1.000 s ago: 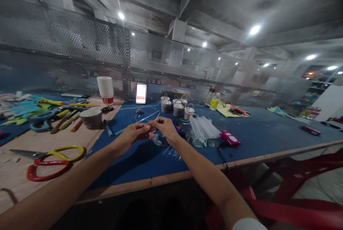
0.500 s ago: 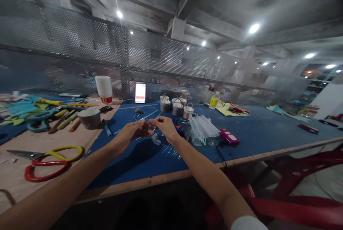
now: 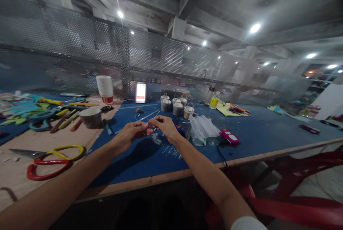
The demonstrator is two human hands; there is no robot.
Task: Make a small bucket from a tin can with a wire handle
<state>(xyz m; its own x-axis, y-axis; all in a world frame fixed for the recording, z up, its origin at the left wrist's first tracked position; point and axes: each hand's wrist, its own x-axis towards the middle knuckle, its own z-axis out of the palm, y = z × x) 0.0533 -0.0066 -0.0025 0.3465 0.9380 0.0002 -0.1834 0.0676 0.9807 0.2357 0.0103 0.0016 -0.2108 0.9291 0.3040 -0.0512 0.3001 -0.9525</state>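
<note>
My left hand point(image 3: 134, 131) and my right hand point(image 3: 164, 126) meet above the blue table mat point(image 3: 120, 169), fingertips almost touching. Both are closed in a pinch around something small and thin that I cannot make out. Beneath them lies a crumpled bit of clear plastic point(image 3: 156, 138). Thin clear sticks point(image 3: 173, 150) are scattered by my right wrist, and a white translucent bag point(image 3: 205, 128) rests to their right. Several small buckets with looped handles point(image 3: 177, 108) stand just beyond my hands.
Scissors with red and yellow handles point(image 3: 50, 162) lie open at the left. Near them are a grey cup point(image 3: 91, 118), a stack of paper cups point(image 3: 104, 89) and several tools. A magenta device point(image 3: 229, 138) with a cable and a yellow-labelled bottle point(image 3: 214, 100) are to the right.
The fingers of my left hand have drawn in slightly under the fingertips of my right hand. The view has shifted a little; the things on the table have stayed put.
</note>
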